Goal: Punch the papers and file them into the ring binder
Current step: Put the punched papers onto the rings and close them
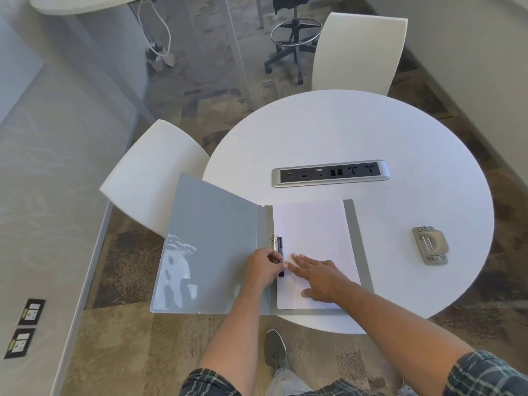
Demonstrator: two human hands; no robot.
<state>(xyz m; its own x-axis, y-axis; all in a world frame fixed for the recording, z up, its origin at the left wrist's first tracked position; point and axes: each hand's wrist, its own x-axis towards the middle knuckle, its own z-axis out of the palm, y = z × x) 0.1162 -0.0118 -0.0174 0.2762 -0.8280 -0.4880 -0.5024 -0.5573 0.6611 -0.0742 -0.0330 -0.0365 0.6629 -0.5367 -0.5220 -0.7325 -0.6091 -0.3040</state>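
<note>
The ring binder (pixel 217 247) lies open on the desk (pixel 400 132). My left hand (pixel 261 265) pinches its ring clip (pixel 278 252); my right hand (pixel 317 277) presses flat, fingers spread, on the papers (pixel 311 230).

Round white table (pixel 328 132); on it an open grey ring binder (pixel 211 247); hole punch (pixel 431 249) well apart.

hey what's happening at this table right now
A person is filing papers into an open grey ring binder on a round white table. The left hand pinches the ring mechanism while the right hand lies flat on the sheets. The hole punch sits untouched to the right.
</note>
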